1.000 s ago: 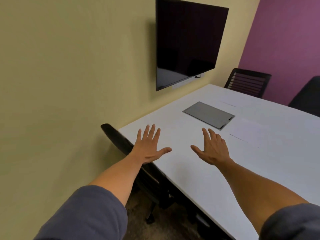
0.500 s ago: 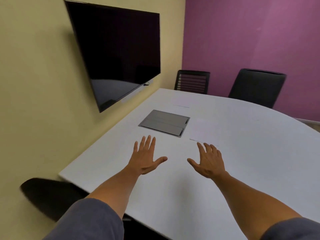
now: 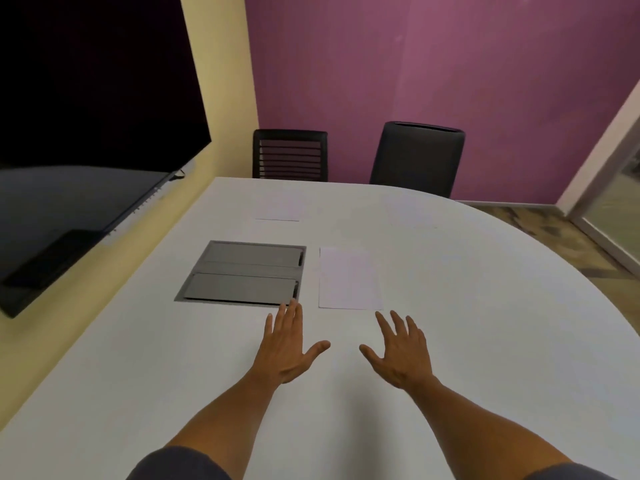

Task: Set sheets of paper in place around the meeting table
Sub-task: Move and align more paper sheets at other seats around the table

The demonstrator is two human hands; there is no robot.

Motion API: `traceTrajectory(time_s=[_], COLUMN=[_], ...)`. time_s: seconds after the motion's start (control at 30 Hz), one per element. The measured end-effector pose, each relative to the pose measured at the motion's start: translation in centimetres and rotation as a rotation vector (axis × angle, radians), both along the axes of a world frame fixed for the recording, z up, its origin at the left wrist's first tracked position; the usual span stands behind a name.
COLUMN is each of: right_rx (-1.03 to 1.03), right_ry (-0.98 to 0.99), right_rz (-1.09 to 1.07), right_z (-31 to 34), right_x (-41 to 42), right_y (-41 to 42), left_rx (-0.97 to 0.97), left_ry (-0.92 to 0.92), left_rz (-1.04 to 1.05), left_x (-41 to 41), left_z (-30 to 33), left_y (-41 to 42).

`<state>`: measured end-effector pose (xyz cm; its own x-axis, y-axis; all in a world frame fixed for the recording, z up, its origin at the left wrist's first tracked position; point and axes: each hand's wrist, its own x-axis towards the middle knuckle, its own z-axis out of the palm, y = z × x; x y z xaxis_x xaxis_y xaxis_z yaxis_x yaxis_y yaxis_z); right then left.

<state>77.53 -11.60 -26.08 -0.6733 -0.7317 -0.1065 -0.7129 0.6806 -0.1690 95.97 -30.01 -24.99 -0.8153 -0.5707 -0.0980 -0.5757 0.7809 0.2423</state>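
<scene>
A white sheet of paper point(image 3: 349, 278) lies flat near the middle of the white meeting table point(image 3: 485, 306). Two more sheets lie at the far edge: one point(image 3: 278, 207) before the slatted chair, a fainter one point(image 3: 412, 214) before the padded chair. My left hand point(image 3: 289, 344) is stretched out over the table with straight, spread fingers, its fingertips just short of the middle sheet's near left corner. Palm down, my right hand point(image 3: 401, 351) is spread the same way, just below that sheet's near right corner. Neither hand holds anything.
A grey cable hatch point(image 3: 242, 273) is set into the table left of the middle sheet. A dark wall screen point(image 3: 86, 133) hangs on the left. A slatted black chair point(image 3: 290, 154) and a padded one point(image 3: 417, 155) stand at the far side.
The view has swung right and moved over the table; the near chair has left the frame. Both hands now sit closer to the middle sheet, still spread and holding nothing.
</scene>
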Motion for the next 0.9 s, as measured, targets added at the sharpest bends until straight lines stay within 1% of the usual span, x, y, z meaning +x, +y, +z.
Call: traceTrajectory(time_s=[0.1, 0.17, 0.4, 0.53, 0.63, 0.77, 0.83, 0.9], right_rx=[0.031, 0.038, 0.101, 0.13, 0.104, 0.035, 0.045, 0.072], right_ry=[-0.027, -0.053, -0.106, -0.135, -0.181, -0.275, -0.269, -0.232], right_rz=[-0.035, -0.084, -0.15, -0.181, -0.208, -0.275, -0.276, -0.265], right_z=[-2.4, -4.3, -9.6, -12.7, -14.8, -17.4, -18.3, -18.8], right_x=[-0.5, -1.2, -5.5, -8.2, -9.6, -10.9, -11.4, -11.7], right_y=[-3.0, -5.1, -10.1, -12.0, -13.6, -14.3, -14.4, -14.7], left_rx=[-0.086, -0.139, -0.156, -0.138, -0.085, 0.038, 0.061, 0.025], left_ry=[-0.048, -0.08, -0.117, -0.102, -0.072, 0.011, 0.007, -0.033], left_rz=[-0.161, -0.229, -0.179, -0.209, -0.202, -0.219, -0.215, -0.185], left_x=[-2.4, -4.3, -10.5, -13.8, -16.1, -18.2, -18.6, -18.7], left_z=[-2.6, -4.4, -9.6, -13.0, -15.6, -18.7, -19.9, -20.8], left_y=[-2.9, -4.9, -10.3, -12.4, -12.9, -12.9, -12.9, -12.7])
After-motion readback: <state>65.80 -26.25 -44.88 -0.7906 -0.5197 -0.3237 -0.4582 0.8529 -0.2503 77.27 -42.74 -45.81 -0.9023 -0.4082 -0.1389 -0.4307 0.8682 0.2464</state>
